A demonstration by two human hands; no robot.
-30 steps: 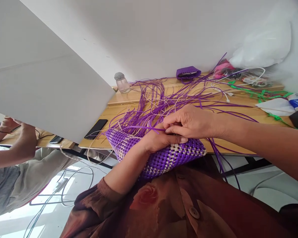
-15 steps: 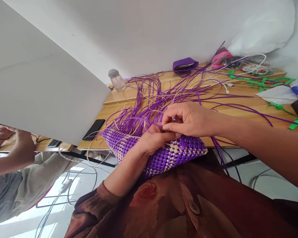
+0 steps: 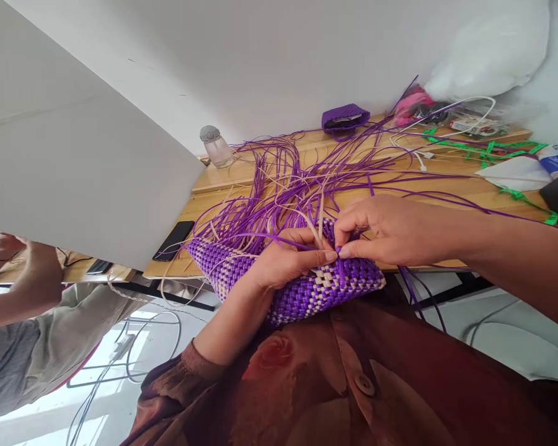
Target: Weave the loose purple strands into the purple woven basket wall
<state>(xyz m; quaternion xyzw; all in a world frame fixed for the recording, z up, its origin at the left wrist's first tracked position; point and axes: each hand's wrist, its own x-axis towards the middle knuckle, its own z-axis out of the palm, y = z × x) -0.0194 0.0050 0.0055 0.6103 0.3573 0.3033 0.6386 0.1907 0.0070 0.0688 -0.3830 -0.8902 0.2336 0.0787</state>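
A purple and cream woven basket lies tilted at the table's front edge, against my lap. Long loose purple strands and a few cream ones run from its rim across the table. My left hand is closed on the basket's rim, its thumb pointing right. At the rim's right part my right hand pinches a purple strand between thumb and forefinger, right beside the left thumb tip. The fingers of my left hand under the rim are partly hidden.
A black phone lies at the table's left edge, and a bottle stands behind it. A small purple woven pouch, white cable and green strips are farther back. A co-worker's arm shows at left.
My right hand has shifted right and a little down, from above the left thumb to the rim beside it. A short purple strand now stands out there. The view has shifted slightly.
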